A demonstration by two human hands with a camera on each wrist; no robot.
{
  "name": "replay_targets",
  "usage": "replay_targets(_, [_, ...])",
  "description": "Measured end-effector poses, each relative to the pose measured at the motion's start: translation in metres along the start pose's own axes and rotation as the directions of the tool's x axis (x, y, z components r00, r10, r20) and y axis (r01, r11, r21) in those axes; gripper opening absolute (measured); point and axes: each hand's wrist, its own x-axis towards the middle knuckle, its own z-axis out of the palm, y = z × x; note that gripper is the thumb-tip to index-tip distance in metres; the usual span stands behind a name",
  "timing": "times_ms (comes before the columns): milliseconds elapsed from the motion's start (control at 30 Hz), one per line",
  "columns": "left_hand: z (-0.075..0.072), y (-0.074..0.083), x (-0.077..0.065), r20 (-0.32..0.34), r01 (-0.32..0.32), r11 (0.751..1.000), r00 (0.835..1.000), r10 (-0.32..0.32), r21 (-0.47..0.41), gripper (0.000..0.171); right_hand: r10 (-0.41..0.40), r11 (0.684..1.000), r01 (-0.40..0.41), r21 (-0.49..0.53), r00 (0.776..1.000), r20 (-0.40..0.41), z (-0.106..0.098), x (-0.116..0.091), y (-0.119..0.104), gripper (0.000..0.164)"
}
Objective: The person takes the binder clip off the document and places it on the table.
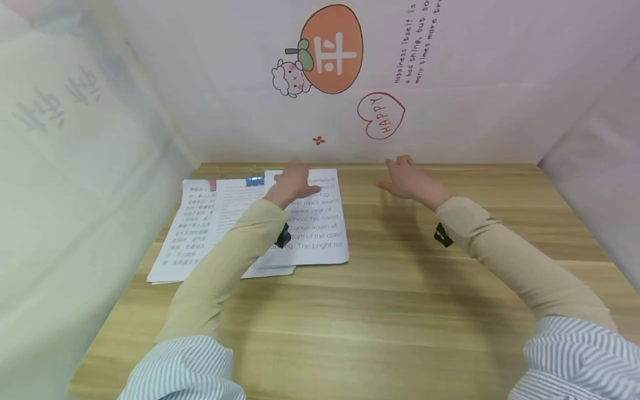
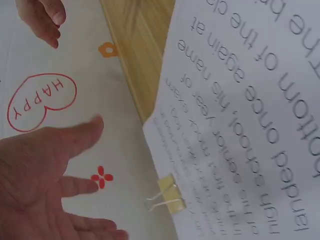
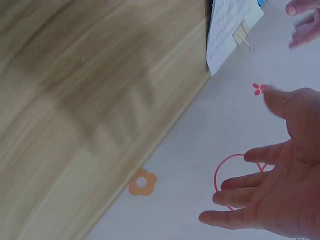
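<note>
My left hand [image 1: 295, 180] is raised over the top of the rightmost stack of printed sheets [image 1: 315, 253], its fingers spread and holding nothing; it is blurred in the head view. A yellow binder clip [image 2: 171, 194] grips that stack's edge, seen in the left wrist view but hidden behind the hand in the head view. Over the table to the right, my right hand [image 1: 410, 180] hovers with fingers apart, nothing in it. Two more stacks lie to the left, overlapping: one with a blue binder clip [image 1: 255, 181], the outermost one [image 1: 172, 261] beside a pink clip [image 1: 213, 185].
The wooden table [image 1: 375, 333] is bounded by a white printed cloth [image 1: 230, 111] at the back and sides. A black camera mount [image 1: 443, 235] hangs under the right wrist, another [image 1: 283, 236] under the left.
</note>
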Motion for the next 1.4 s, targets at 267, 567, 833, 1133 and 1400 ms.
replay_targets(267, [0.017,-0.070,0.000,-0.066,0.263,0.957,0.960,-0.273,-0.126,0.034,-0.070,0.995,0.068,0.080,0.997,0.019,0.021,0.008,-0.006,0.058])
replay_targets(567, [0.030,-0.106,0.008,-0.023,0.382,0.860,0.910,-0.414,-0.337,0.041,-0.059,0.953,0.044,0.301,0.997,0.041,0.050,0.025,-0.036,0.036])
replay_targets(833, [0.041,-0.109,0.016,0.054,0.419,0.782,0.893,-0.447,-0.461,0.041,-0.010,0.769,-0.100,0.631,0.986,0.168,0.071,0.038,-0.063,0.019])
replay_targets(1133, [0.050,-0.113,0.021,0.113,0.428,0.688,0.884,-0.454,-0.587,0.015,0.063,0.550,-0.228,0.804,0.971,0.232,0.083,0.046,-0.066,0.037])
replay_targets(1400, [0.055,-0.107,0.018,0.194,0.427,0.590,0.888,-0.418,-0.685,0.043,0.064,0.480,-0.257,0.839,0.964,0.259,0.088,0.048,-0.059,0.040])
